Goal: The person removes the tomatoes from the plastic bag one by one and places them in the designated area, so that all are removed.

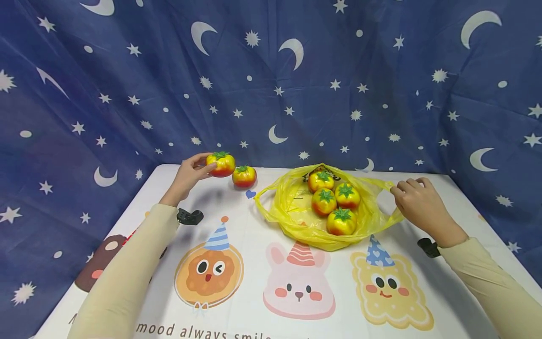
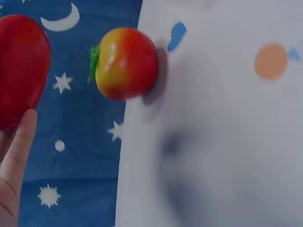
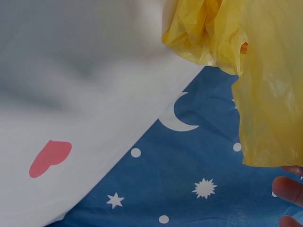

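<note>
My left hand (image 1: 189,176) holds a yellow-red tomato (image 1: 220,165) with a green leafy top, lifted above the far left part of the table. In the left wrist view only the red underside (image 2: 21,71) of that tomato and a few fingers (image 2: 18,151) show. Just right of it, a second tomato (image 1: 244,177) rests on the table. A yellow plastic bag (image 1: 292,226) lies with its mouth spread wide, several tomatoes (image 1: 342,222) inside. At the bag's right side, my right hand (image 1: 419,205) grips a handle, which the right wrist view shows as a stretched yellow sheet (image 3: 272,94).
A white tablecloth (image 1: 250,268) printed with cartoon figures covers the table. Right behind the table's far edge hangs a dark blue curtain (image 1: 254,61) with moons and stars. The bag's other handle (image 1: 263,202) loops loosely to the left.
</note>
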A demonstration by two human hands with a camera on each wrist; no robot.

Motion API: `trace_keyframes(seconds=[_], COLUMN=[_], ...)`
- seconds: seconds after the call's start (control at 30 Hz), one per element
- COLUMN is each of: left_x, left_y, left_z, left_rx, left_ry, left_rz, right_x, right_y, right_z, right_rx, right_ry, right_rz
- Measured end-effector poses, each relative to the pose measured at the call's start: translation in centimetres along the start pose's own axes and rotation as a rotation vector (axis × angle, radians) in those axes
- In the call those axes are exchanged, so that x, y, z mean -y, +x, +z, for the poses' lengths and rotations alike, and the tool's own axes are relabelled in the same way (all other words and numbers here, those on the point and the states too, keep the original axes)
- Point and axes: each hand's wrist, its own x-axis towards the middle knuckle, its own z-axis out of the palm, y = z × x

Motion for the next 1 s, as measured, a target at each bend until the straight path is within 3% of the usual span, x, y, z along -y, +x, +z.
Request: trace_keyframes(seconds=[0.2,0.43,1.0], left_x=[0.8,2.0,3.4], left_y=[0.1,0.5,1.2], left_z=[-1.5,-2.5,-2.1], left_rx=[-0.003,0.000,0.057], left_ry=[0.035,-0.024,-0.182], left_rz=[-0.024,-0.065,-0.135], right_x=[0.0,0.0,-0.1], right_y=[0.0,0.0,-0.2], right_z=[-0.1,-0.1,-0.1], right_rx=[0.004,0.013,-0.010], right_ry=[-0.009,-0.015,-0.006], right_rz=[0.002,0.008,-0.004])
